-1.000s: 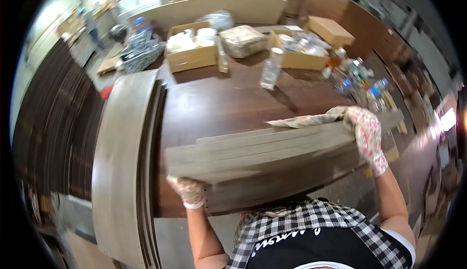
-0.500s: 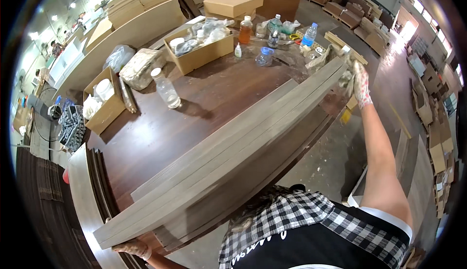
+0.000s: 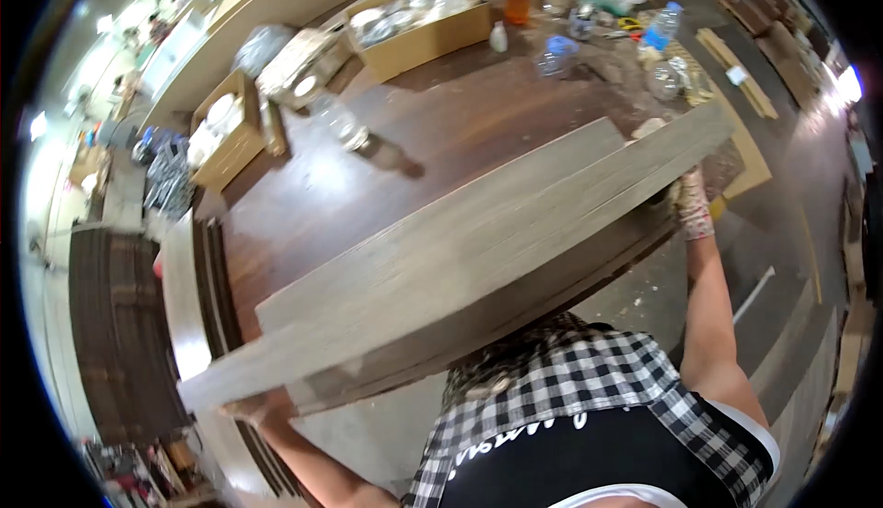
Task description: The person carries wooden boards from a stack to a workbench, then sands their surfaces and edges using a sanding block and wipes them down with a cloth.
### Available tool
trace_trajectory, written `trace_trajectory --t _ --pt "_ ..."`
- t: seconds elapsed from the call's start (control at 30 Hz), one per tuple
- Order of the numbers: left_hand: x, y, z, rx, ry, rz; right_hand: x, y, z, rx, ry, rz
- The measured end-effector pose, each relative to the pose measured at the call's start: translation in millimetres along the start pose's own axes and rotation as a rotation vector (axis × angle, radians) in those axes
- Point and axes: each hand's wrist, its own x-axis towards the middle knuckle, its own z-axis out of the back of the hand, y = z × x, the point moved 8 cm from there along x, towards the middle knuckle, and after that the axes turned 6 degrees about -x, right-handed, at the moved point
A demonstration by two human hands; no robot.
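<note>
- Planks (image 3: 441, 273) of grey colour, at least two, run slantwise from eight o'clock to between two and three o'clock, above the tabletop (image 3: 441, 131). Whether they are fully lifted or partly rest on something, I cannot tell.
- Half a second ago they showed several narrow strips side by side; now one broad face is turned more upward.
- Right hand (image 3: 692, 203), in a spotted glove, is at three o'clock. It was at the outer end; now it is lower, under the front edge. It seems closed on the planks, but its fingers are mostly hidden.
- Left hand (image 3: 258, 407), between seven and eight o'clock, holds the left end from below, as before. It is blurred, so I cannot tell how much the fingers bend.
- For the work, I judge this means the planks are being tilted with both ends supported.
- Clear bottle (image 3: 333, 117) stands between ten and eleven o'clock, apart from the planks.
</note>
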Motion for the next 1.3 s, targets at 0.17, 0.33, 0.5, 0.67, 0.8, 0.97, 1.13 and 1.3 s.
trace_trajectory --t 0.17,0.33,0.5,0.67,0.8,0.97,1.13,1.3 --pt "33.4 -17.5 -4.6 0.433 0.186 -0.174 -32.6 118.3 -69.5 -0.038 -0.061 -0.147" --pt "40.2 27.1 -9.3 0.486 0.181 0.226 -14.1 118.3 -57.8 -0.371 0.111 -0.352" --pt "20.3 38.6 -20.2 0.646 0.161 0.275 14.8 63.2 -20.3 -0.557 0.168 -0.347" --pt "38.5 48.2 -17.4 1.143 0.498 0.114 36.4 71.8 6.6 -1.148 0.062 0.071" --pt "49.2 56.7 -1.1 1.159 0.603 -0.241 71.7 97.0 72.9 -0.685 -0.155 -0.061" --pt "38.6 80.2 9.3 1.001 0.609 0.233 29.9 253.8 54.0 -0.210 -0.343 0.199" --pt "23.5 69.2 20.0 0.976 0.597 0.180 15.3 276.8 -73.2 0.365 0.141 -0.072" --pt "2.2 65.6 8.3 0.891 0.594 0.300 5.5 162.6 -141.6 -0.727 0.214 0.264"
